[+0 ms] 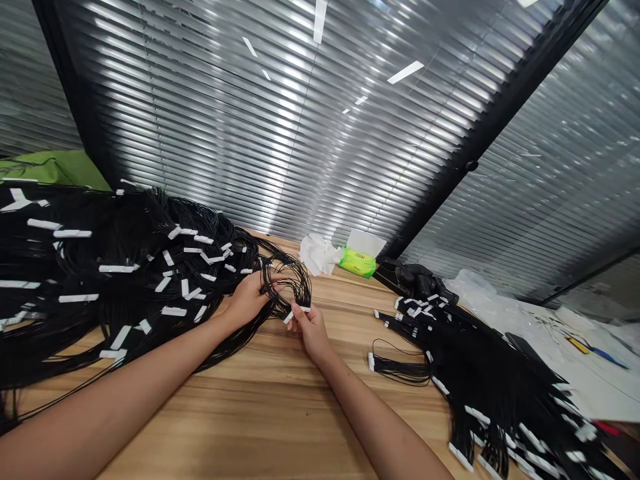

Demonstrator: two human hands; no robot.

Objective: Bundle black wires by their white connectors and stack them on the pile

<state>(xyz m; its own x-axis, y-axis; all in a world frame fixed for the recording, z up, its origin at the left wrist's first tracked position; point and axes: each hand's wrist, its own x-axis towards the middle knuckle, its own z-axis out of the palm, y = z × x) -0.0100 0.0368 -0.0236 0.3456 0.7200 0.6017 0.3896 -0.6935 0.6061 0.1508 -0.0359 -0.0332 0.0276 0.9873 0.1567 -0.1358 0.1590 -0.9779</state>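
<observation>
A green packet [357,263] lies on the wooden table [280,407], its contents hidden, with crumpled white tissue [319,253] just left of it. Right of the packet is clear plastic [480,293]; whether it contains anything I cannot tell. Left of the packet and nearer the person is a looped bundle of black cables [303,283]. The left hand [249,297], fingers partly hidden, grips this loop; the right hand [312,330] pinches a white connector [289,317] on it, both forearms angling inward.
</observation>
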